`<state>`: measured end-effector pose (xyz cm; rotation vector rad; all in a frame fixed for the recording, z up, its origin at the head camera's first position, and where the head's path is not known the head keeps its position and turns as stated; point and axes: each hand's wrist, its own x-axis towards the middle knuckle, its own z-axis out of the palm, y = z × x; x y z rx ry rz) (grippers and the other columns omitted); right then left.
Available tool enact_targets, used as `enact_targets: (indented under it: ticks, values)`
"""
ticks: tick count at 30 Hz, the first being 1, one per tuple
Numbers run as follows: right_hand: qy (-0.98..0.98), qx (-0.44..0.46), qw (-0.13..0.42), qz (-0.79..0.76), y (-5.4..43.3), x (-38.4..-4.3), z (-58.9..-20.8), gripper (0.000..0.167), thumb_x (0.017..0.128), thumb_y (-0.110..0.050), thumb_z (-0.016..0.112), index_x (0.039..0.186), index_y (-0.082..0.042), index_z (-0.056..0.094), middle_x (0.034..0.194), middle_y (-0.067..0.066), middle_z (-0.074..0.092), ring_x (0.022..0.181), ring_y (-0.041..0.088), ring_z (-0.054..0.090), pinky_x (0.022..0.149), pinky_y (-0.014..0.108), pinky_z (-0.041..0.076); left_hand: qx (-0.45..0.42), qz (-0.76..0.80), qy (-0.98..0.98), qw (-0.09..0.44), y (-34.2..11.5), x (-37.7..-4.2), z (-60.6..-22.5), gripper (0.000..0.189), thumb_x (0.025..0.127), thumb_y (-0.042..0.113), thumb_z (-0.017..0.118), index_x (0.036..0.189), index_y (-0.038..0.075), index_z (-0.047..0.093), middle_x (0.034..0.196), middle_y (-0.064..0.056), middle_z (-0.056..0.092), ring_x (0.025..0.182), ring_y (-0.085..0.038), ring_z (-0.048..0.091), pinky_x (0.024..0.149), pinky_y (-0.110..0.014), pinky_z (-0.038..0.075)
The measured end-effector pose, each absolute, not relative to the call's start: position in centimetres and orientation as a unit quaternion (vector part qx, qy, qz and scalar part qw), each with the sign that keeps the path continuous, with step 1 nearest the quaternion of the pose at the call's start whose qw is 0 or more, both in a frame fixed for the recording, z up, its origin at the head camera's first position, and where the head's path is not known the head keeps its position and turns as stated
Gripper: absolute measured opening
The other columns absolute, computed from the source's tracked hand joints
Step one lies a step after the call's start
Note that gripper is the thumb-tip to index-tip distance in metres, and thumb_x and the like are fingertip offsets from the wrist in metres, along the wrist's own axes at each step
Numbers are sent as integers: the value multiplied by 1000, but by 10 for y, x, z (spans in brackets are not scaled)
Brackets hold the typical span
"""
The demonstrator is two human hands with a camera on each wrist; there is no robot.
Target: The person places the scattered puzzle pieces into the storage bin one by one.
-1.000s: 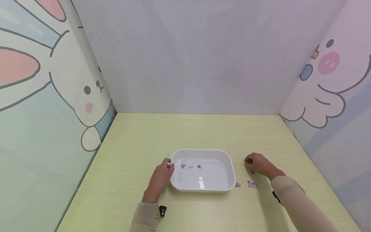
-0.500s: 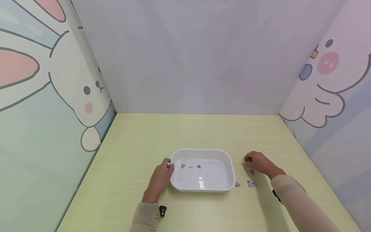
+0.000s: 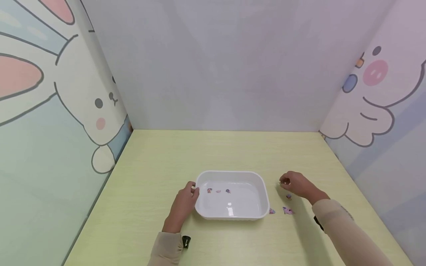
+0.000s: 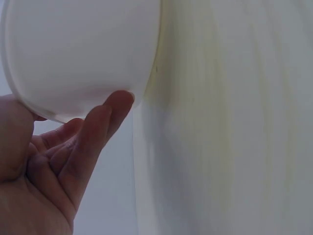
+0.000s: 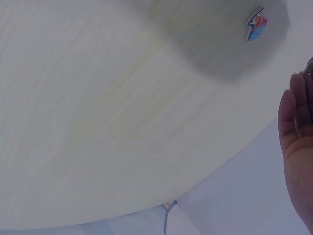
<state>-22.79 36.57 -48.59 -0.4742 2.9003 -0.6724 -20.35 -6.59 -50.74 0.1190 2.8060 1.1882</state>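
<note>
My left hand (image 3: 182,203) pinches the left rim of a white rectangular tray (image 3: 246,199); in the left wrist view, fingers (image 4: 93,132) press its outer wall. To the right of the tray my right hand (image 3: 297,184) is raised over the table, thumb and forefinger pinching a tiny piece that is mostly hidden. A bit of green (image 5: 309,68) shows at those fingertips in the right wrist view. Three small flat cartoon cut-outs (image 3: 218,191) lie in a row inside the tray. On the table are a pink cut-out (image 3: 288,211), a darker one (image 3: 288,197) and one beside the tray (image 3: 272,211).
A pale yellow-green table (image 3: 159,159) bears everything. Grey-white back wall (image 3: 216,74) and side panels printed with a rabbit (image 3: 83,103) and a pig-nosed figure (image 3: 376,92) enclose it. A black strap (image 3: 186,242) shows at the left sleeve.
My right hand has lifted slightly up and away from the table with its pinched piece. The left hand and the tray stay put.
</note>
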Motion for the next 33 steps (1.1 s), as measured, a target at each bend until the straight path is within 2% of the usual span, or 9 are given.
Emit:
enact_targets:
  ticks: [33]
  values:
    - [949,-179,43,-255,336,-234,-453,14,89,-9,70,100,-1,69,92,2,62,84,21,60,73,41,50,39,393,918,47,-66,-203,-506,32,101,22,52,125,1,53,102,-14,67,82,-22,65,70,-39,52]
